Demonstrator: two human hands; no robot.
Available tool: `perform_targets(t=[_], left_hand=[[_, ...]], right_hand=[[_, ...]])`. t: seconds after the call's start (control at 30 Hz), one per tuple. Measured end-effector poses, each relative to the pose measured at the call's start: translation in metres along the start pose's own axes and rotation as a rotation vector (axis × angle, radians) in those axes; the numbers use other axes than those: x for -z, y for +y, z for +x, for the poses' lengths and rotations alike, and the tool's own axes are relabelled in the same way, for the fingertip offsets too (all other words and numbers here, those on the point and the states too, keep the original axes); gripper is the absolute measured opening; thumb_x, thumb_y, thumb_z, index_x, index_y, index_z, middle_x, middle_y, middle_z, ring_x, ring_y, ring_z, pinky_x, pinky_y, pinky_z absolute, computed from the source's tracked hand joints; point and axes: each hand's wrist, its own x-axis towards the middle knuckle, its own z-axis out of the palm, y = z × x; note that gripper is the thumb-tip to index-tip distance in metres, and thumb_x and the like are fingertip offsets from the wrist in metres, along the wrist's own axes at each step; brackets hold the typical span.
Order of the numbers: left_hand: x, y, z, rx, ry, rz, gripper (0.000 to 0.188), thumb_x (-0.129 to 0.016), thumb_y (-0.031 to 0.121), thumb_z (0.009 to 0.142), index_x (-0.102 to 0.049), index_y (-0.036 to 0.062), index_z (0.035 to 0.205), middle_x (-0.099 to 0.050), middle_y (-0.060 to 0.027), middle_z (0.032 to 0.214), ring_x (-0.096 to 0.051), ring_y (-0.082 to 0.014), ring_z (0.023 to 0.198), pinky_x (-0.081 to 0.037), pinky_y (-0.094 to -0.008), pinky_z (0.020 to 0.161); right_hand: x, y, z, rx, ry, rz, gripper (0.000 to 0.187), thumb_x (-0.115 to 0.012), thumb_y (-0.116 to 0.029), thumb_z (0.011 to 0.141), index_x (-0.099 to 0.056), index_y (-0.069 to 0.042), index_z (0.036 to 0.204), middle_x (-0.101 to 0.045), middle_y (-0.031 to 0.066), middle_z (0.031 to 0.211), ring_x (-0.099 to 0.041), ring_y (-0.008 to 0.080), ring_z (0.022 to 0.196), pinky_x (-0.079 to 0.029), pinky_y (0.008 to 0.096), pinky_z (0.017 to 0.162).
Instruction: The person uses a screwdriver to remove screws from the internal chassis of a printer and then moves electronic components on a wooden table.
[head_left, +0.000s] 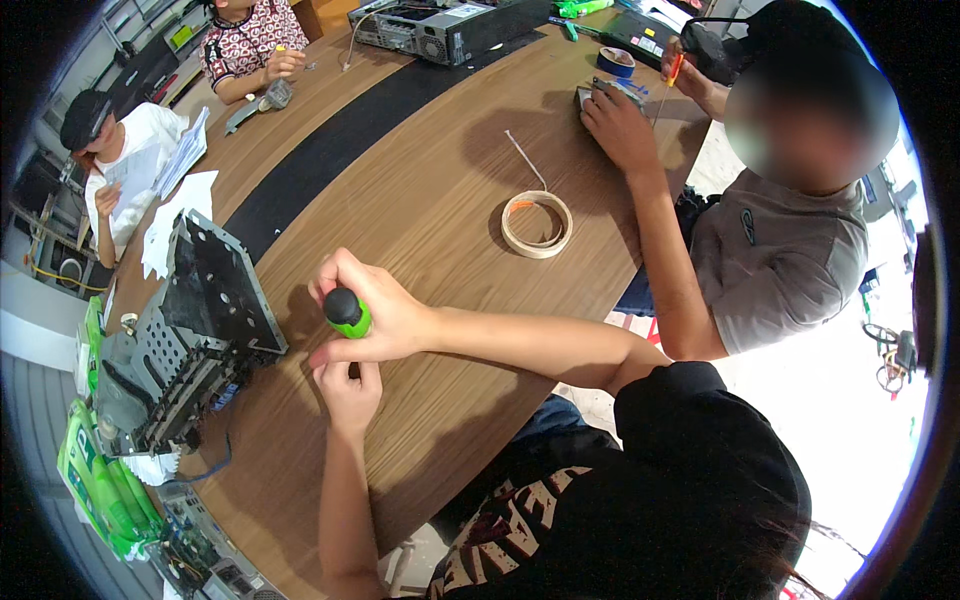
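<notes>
My right hand (385, 312) is closed round the green and black handle of a screwdriver (348, 312), held with its black end up. The screwdriver's shaft and tip are hidden. Just below it, my left hand (350, 392) is closed, its fingertips pinched together under the right hand; what they hold, if anything, is hidden. To the left of both hands stands a dismantled electronic unit (215, 290) with a dark metal plate and a perforated metal bracket. Right of my hands, a roll of pale tape (537, 225) lies on the wooden table (430, 220) with a strip pulled loose.
At the right, a co-worker (790, 260) holds an orange-handled screwdriver (677, 68) over a small metal part. Two more people sit across the table. An opened computer case (440, 30) stands at the back. Green packages (105, 490) and circuit parts (205, 540) crowd the near left edge.
</notes>
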Motion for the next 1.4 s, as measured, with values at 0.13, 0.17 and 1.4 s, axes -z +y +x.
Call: perform_targets(t=[0.13, 0.17, 1.4], left_hand=[[-0.003, 0.001, -0.005, 0.151, 0.025, 0.033, 0.015, -0.064, 0.002, 0.080, -0.062, -0.0034, 0.094, -0.065, -0.0169, 0.081, -0.066, -0.0302, 0.076, -0.049, -0.0376, 0.066], [-0.005, 0.003, -0.001, 0.233, 0.109, -0.112, 0.012, -0.063, 0.001, 0.082, -0.061, -0.0057, 0.092, -0.065, -0.0119, 0.084, -0.064, -0.0227, 0.080, -0.049, -0.0337, 0.070], [-0.012, -0.032, -0.014, 0.060, 0.163, -0.020, 0.010, -0.062, 0.004, 0.083, -0.058, -0.0031, 0.078, -0.060, -0.0036, 0.072, -0.051, -0.0101, 0.070, -0.043, -0.0309, 0.062]], right_hand=[[0.003, -0.001, 0.001, -0.046, 0.013, 0.075, 0.062, -0.089, -0.030, 0.062, -0.039, -0.008, 0.091, -0.050, 0.0077, 0.093, -0.053, 0.0197, 0.080, -0.045, 0.0309, 0.068], [0.003, -0.002, 0.002, -0.020, 0.018, 0.057, 0.063, -0.089, -0.029, 0.061, -0.039, -0.008, 0.091, -0.051, 0.0086, 0.094, -0.054, 0.0208, 0.082, -0.046, 0.0311, 0.070], [-0.003, 0.003, -0.009, 0.181, -0.195, -0.174, 0.050, -0.066, -0.018, 0.064, -0.052, -0.007, 0.110, -0.060, 0.0104, 0.096, -0.058, 0.0260, 0.093, -0.038, 0.0380, 0.085]])
